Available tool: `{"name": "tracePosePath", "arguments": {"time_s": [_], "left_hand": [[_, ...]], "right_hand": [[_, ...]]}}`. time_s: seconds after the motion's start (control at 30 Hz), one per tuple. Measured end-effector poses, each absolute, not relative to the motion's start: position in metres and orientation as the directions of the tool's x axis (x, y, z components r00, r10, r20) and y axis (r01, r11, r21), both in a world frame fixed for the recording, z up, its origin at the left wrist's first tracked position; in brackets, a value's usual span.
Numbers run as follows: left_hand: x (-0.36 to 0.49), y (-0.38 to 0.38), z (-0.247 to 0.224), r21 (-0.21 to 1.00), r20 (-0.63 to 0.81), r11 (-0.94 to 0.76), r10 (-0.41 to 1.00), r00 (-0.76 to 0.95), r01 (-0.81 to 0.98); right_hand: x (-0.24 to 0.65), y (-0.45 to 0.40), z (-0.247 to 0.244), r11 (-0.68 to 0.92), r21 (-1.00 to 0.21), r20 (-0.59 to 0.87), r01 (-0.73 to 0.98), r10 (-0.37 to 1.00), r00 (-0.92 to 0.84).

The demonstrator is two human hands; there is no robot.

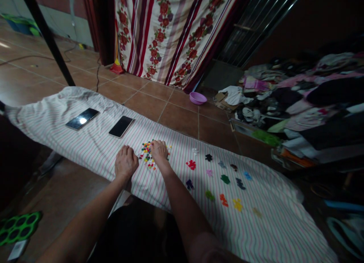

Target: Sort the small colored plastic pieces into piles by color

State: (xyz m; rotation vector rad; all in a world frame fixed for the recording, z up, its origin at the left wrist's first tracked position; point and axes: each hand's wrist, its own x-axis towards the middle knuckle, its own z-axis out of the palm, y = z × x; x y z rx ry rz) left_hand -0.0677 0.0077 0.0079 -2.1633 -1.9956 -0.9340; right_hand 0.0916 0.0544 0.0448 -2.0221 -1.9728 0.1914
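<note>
A: Edges and room first?

B: You have a long worktop [284, 232] draped in white cloth with thin green and pink stripes. Its near edge passes under your left wrist; your right forearm crosses the same edge. The far edge runs a little beyond the pile. A strip of cloth lies between pile and nearest clusters; a wider stretch runs rightward past the tan one.

A: State of the grip?

B: Your right hand [159, 151] bends its fingers down onto a mixed pile of small multicoloured pieces [146, 151], partly covering it. Finger gap, and whether a piece is pinched: cannot tell. Your left hand [125, 163] lies loosely curled, knuckles up, just left of the pile. Underside hidden; contents cannot be told.

A: Counts?

B: One mixed pile. Fourteen single-colour clusters to its right: white [195, 151], black [208, 157], grey [222, 164], brown [233, 167], light blue [247, 175], red [191, 165], pink [209, 172], dark green [225, 179], slate [240, 183], navy [189, 184], lime green [210, 196], orange [223, 200], yellow [237, 204], tan [257, 212]. Pieces per cluster: too small to count. Phones, two: a flat dark one with a bright reflection [76, 121] at far left, and a black-screened, pale-edged one [121, 126] beyond your left hand.
</note>
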Motion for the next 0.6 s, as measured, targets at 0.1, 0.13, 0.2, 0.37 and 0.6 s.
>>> {"name": "tracePosePath", "arguments": {"time_s": [0.1, 0.13, 0.2, 0.37, 0.6], "left_hand": [[-0.068, 0.007, 0.009, 0.337, 0.465, -0.165, 0.885, -0.011, 0.927], [-0.068, 0.007, 0.009, 0.327, 0.465, -0.163, 0.885, -0.009, 0.931], [-0.068, 0.007, 0.01, 0.312, 0.462, -0.158, 0.887, -0.005, 0.937], [-0.068, 0.007, 0.01, 0.321, 0.455, -0.16, 0.89, -0.004, 0.933], [-0.067, 0.006, 0.016, 0.338, 0.41, -0.151, 0.912, -0.001, 0.929]], "right_hand": [[0.092, 0.052, 0.043, 0.016, -0.322, 0.15, 0.947, 0.988, 0.034], [0.092, 0.051, 0.042, 0.022, -0.329, 0.16, 0.944, 0.987, 0.032], [0.093, 0.048, 0.041, 0.035, -0.346, 0.178, 0.938, 0.984, 0.029], [0.095, 0.04, 0.04, 0.059, -0.39, 0.226, 0.919, 0.973, 0.034], [0.104, 0.019, 0.04, 0.132, -0.44, 0.302, 0.888, 0.953, 0.008]]}}
